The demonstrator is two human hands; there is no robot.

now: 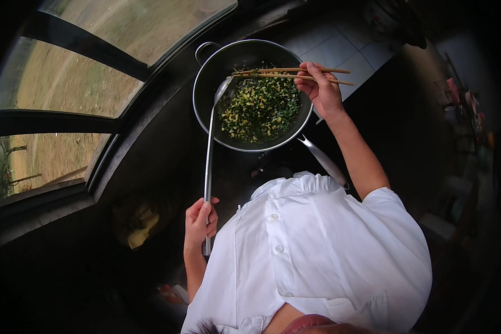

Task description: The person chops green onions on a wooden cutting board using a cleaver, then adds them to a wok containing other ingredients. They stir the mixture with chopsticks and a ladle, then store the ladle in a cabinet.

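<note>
A dark wok (206, 89) with a shiny metal rim holds a loose mix of chopped green leaves and small yellow bits (259, 106). My left hand (201, 221) grips the long metal handle of a ladle (211, 146), low beside my shirt. The ladle's head rests inside the wok at its left side. Between the fingers of my right hand (320, 88), over the wok's right rim, is a pair of wooden chopsticks (282, 73). Their tips reach across the food to the ladle's head, where they seem to touch it.
The wok's long handle (323, 160) points towards my body, and a loop handle (204, 50) sticks out at its far left. A framed window (75, 79) runs along the left. Pale tiles (330, 50) lie beyond the wok. A yellowish bag-like thing (144, 225) sits low at left, in shadow.
</note>
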